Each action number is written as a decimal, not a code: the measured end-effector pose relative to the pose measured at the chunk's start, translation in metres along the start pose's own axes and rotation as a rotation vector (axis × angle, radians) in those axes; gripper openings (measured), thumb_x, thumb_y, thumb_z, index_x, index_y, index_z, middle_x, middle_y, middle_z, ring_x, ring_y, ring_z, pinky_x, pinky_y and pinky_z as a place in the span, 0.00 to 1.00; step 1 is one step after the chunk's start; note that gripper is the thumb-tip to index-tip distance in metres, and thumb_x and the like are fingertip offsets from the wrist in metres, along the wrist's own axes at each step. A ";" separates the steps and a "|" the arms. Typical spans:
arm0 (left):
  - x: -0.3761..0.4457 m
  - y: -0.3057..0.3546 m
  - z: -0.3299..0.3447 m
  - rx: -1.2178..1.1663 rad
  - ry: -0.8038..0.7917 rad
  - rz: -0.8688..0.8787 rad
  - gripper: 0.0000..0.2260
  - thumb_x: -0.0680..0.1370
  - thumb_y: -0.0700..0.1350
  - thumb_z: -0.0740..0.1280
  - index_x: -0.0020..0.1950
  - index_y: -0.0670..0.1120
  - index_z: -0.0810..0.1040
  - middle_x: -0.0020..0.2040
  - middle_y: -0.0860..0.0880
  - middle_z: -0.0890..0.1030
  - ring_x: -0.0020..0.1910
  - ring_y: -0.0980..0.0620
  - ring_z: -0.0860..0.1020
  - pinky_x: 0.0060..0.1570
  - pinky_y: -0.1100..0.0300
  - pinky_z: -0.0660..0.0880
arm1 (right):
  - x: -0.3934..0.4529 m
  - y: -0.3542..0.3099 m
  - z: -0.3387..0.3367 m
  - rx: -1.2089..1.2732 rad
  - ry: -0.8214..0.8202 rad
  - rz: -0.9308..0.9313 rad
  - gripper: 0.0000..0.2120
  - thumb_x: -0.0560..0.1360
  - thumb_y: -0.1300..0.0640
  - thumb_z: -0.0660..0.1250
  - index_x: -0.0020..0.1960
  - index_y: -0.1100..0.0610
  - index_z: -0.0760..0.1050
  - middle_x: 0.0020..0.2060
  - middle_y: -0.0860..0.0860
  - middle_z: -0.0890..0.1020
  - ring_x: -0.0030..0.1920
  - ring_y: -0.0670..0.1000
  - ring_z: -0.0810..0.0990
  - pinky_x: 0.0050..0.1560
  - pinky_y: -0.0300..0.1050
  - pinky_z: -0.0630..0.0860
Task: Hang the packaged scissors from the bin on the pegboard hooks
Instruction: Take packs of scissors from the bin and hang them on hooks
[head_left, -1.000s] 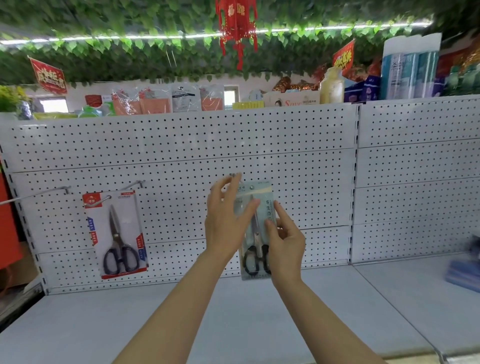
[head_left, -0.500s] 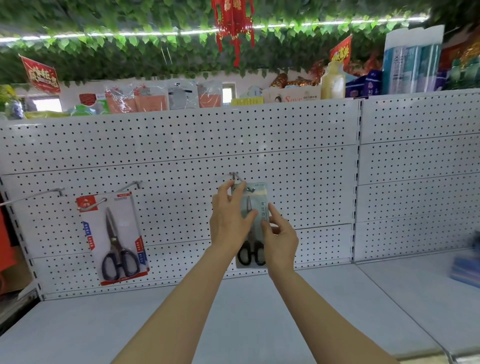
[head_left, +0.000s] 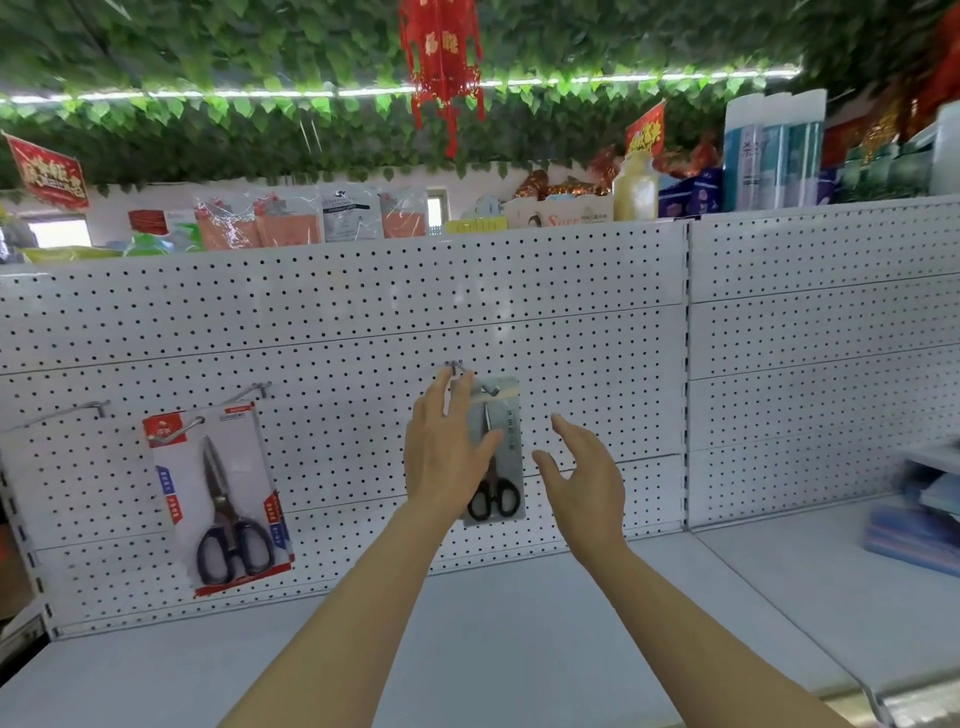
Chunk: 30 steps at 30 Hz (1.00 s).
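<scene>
A grey pack of black-handled scissors (head_left: 501, 467) hangs on a metal hook (head_left: 457, 368) in the middle of the white pegboard (head_left: 337, 332). My left hand (head_left: 447, 457) lies against the pack's left side, fingers straight and pointing up toward the hook, thumb across the pack's front. My right hand (head_left: 584, 473) hovers just to the right of the pack with fingers spread, touching nothing. A larger red-edged pack of scissors (head_left: 223, 499) hangs on a hook further left.
Two bare hooks (head_left: 78, 410) stick out at the left of the pegboard. A white shelf (head_left: 493, 649) runs below. Blue stacked goods (head_left: 919, 525) sit blurred at the right. Packaged goods line the top ledge under green leaves and a red lantern.
The pack went onto the hook. My right hand let go of it and drew off to the right. My left hand stayed on the pack.
</scene>
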<state>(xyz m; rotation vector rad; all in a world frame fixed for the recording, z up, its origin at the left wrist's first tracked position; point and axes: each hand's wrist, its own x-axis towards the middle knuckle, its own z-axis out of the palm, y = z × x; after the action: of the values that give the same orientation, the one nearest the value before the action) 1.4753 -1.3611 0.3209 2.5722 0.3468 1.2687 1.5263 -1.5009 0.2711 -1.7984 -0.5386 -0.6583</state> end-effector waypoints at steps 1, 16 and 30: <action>-0.004 0.002 -0.004 0.015 0.000 0.018 0.33 0.76 0.57 0.69 0.78 0.53 0.59 0.79 0.53 0.57 0.73 0.50 0.60 0.69 0.51 0.66 | -0.002 -0.002 -0.010 -0.060 0.008 -0.048 0.22 0.77 0.52 0.68 0.70 0.50 0.72 0.65 0.47 0.77 0.65 0.48 0.73 0.62 0.47 0.72; -0.123 0.134 -0.058 0.192 -0.062 0.265 0.31 0.76 0.57 0.68 0.76 0.47 0.64 0.75 0.47 0.66 0.73 0.44 0.63 0.70 0.50 0.57 | -0.061 0.009 -0.210 -0.484 0.087 -0.546 0.26 0.71 0.51 0.72 0.66 0.60 0.75 0.58 0.54 0.81 0.57 0.57 0.78 0.60 0.52 0.70; -0.307 0.266 0.113 -0.049 -0.504 0.587 0.30 0.71 0.52 0.73 0.71 0.44 0.71 0.69 0.43 0.72 0.67 0.40 0.70 0.64 0.47 0.65 | -0.206 0.180 -0.369 -0.844 -0.051 -0.232 0.24 0.69 0.52 0.69 0.62 0.63 0.77 0.53 0.57 0.82 0.53 0.59 0.81 0.52 0.53 0.74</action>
<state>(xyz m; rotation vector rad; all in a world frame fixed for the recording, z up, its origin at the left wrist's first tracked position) 1.4102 -1.7232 0.1142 2.9250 -0.5631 0.6884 1.4258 -1.9157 0.1002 -2.5625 -0.5493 -1.1124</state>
